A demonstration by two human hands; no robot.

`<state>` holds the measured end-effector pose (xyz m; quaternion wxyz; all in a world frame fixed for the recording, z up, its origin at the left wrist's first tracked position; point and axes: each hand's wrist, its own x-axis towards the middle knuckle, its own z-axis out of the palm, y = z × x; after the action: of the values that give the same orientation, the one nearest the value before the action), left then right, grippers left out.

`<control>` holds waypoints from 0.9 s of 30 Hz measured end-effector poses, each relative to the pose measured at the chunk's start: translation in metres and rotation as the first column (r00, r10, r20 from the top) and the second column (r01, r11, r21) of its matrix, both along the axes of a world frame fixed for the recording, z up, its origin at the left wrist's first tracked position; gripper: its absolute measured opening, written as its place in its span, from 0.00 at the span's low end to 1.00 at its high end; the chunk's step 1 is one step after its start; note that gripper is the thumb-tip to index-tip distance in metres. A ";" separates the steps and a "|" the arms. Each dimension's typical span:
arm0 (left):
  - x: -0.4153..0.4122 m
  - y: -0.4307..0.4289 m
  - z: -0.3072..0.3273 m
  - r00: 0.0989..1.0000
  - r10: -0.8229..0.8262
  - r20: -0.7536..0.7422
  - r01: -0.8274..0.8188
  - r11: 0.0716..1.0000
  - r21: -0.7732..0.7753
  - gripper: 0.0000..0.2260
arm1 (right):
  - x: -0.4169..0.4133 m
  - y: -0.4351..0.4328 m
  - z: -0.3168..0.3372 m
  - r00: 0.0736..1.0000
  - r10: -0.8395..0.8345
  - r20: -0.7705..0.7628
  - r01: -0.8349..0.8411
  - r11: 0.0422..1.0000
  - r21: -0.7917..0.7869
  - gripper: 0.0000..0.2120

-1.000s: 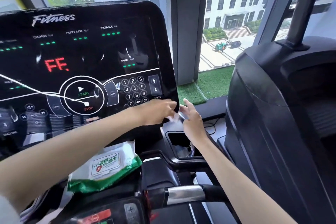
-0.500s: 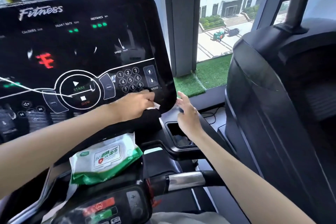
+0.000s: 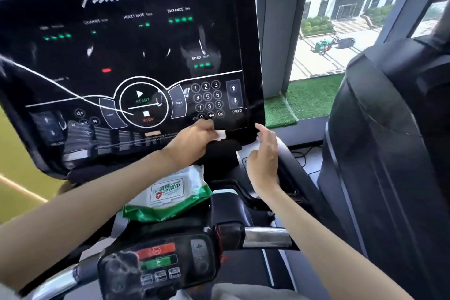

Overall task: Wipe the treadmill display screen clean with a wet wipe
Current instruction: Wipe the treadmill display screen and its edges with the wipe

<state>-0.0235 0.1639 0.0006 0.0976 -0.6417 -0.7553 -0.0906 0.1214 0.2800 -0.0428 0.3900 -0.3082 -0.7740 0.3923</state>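
Note:
The black treadmill display screen point(image 3: 126, 56) fills the upper left, with lit green digits, a START/STOP ring and a number keypad. My left hand point(image 3: 194, 140) holds a small white wet wipe point(image 3: 221, 134) against the screen's lower right edge, just below the keypad. My right hand point(image 3: 264, 156) hovers beside that corner with relaxed fingers, holding nothing. A green and white pack of wet wipes point(image 3: 168, 195) lies on the console tray under the screen.
A chrome and black handlebar point(image 3: 265, 236) with a red and green button panel point(image 3: 158, 258) crosses the bottom. A dark cup recess point(image 3: 287, 178) lies behind my right hand. Another black machine point(image 3: 389, 153) stands at the right. Windows are behind.
My left hand took the wipe from my right hand and brought it to the screen's lower right edge. My right hand let go and drew slightly away. The view shifted right.

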 end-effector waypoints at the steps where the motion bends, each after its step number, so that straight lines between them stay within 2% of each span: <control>1: 0.007 0.010 0.001 0.999 0.027 0.027 -0.027 1.000 -0.002 0.20 | 0.000 -0.005 0.001 1.000 0.021 0.007 -0.021 1.000 -0.009 0.30; 6: 0.025 0.033 0.005 0.995 0.076 0.063 -0.073 0.996 -0.050 0.19 | -0.004 -0.027 -0.004 0.998 0.061 0.031 -0.062 0.997 0.041 0.34; 11: -0.001 -0.022 0.007 0.988 0.149 0.030 -0.146 0.986 -0.082 0.20 | -0.025 -0.057 -0.001 0.998 -0.028 0.048 0.017 0.974 0.228 0.38; 15: -0.024 -0.083 -0.003 0.972 0.228 0.055 -0.222 0.970 -0.104 0.23 | -0.044 -0.092 0.003 0.997 0.020 0.080 -0.045 0.945 0.323 0.39; 19: -0.046 -0.138 0.001 0.951 0.300 0.081 -0.292 0.952 -0.096 0.23 | -0.066 -0.134 0.004 0.975 0.166 0.147 -0.205 0.928 0.312 0.37; 22: -0.060 -0.175 0.009 0.936 0.341 0.085 -0.334 0.938 -0.091 0.23 | -0.078 -0.160 0.004 0.924 0.298 0.239 -0.357 0.897 0.261 0.37; 27: -0.091 -0.233 0.000 0.908 0.385 0.164 -0.386 0.922 -0.024 0.22 | -0.094 -0.197 0.006 0.889 0.359 0.285 -0.428 0.872 0.236 0.35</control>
<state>-0.1142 -0.0689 0.0009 0.0532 -0.4698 -0.8721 -0.1260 0.0275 0.0835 -0.0368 0.2494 -0.1256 -0.9101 0.3063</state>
